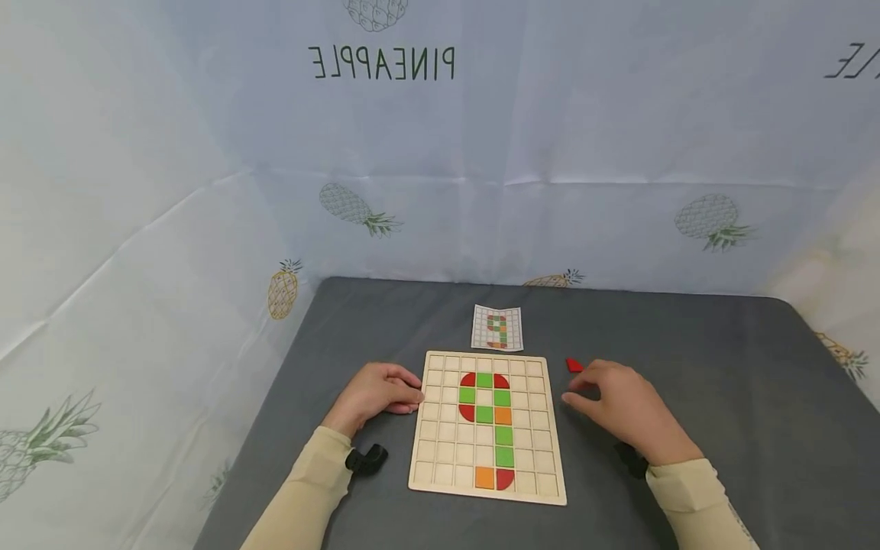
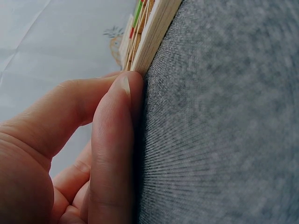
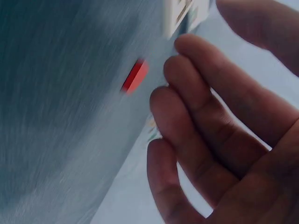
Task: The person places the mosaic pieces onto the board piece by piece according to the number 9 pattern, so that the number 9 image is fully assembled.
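Note:
A square wooden grid board (image 1: 447, 458) lies on the table, with green squares, orange squares and red rounded pieces set in a 9-like figure. My left hand (image 1: 383, 392) rests at its left side; in the left wrist view the thumb (image 2: 114, 130) and forefinger touch the board's edge (image 2: 154, 35). My right hand (image 1: 622, 401) hovers right of the board, fingers loosely bent and thumb apart, holding nothing. A small loose red piece (image 1: 574, 365) lies just beyond its fingertips, and in the right wrist view this red piece (image 3: 135, 77) stands apart from the fingers.
Behind the board a small paper card (image 1: 479, 336) shows a coloured grid figure much like the one on the board. The dark grey tabletop (image 1: 722, 367) ends at a pale curtain (image 1: 584, 137) printed with pineapples. Black straps (image 1: 367, 460) sit at the wrists.

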The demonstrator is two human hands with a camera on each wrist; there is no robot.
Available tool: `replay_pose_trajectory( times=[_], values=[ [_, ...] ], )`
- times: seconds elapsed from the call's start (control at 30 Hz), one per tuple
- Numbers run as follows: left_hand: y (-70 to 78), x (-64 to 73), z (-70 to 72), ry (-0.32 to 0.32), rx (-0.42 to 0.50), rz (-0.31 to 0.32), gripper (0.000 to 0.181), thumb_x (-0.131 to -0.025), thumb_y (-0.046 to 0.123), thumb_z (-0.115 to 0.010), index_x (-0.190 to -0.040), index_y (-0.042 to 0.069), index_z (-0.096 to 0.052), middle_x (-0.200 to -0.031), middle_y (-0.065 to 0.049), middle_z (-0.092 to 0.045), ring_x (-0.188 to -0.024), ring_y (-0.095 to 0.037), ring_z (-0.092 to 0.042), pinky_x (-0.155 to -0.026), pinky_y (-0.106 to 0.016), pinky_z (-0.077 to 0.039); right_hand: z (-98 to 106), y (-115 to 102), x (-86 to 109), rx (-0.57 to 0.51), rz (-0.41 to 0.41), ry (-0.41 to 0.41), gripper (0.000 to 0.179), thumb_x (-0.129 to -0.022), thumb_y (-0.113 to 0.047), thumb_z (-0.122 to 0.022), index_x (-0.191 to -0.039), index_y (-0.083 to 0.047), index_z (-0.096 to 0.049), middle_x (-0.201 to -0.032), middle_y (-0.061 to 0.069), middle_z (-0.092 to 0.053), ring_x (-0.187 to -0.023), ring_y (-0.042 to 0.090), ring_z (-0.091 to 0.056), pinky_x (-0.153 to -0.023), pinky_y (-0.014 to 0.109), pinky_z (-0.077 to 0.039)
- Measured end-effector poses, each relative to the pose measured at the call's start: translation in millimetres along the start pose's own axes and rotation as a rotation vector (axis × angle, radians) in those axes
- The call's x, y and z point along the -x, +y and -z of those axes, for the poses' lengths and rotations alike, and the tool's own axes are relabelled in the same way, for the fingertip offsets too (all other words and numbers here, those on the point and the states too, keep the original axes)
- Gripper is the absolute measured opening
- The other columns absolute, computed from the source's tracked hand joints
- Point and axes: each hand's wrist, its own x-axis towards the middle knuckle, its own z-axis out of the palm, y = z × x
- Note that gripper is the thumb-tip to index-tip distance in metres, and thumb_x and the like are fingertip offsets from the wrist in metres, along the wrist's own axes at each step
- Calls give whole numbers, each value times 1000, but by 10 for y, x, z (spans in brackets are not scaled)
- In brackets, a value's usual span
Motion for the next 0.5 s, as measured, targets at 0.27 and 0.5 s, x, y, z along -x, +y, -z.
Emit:
replay_pose_trajectory(
  times=[0.27,0.5],
  values=[
    [-29,17,14,2,4,4,32,-83,16,-94,-109,4,-80,-89,-7,-83,-77,-14,-80,-73,-30,-68,40,269,-152,-43,-91,-45,20,-93,-32,-86,-99,-12,-84,-97,3,-75,-83,18,-69,-70,44,-61],
    [-9,5,9,0,10,1,31,-83,15,-94,-108,3,-80,-87,-7,-82,-77,-13,-79,-72,-28,-67,26,361,-328,-19,-128,-65,26,-94,-31,-85,-99,-6,-84,-95,7,-76,-77,17,-67,-63,40,-58]
  ],
)
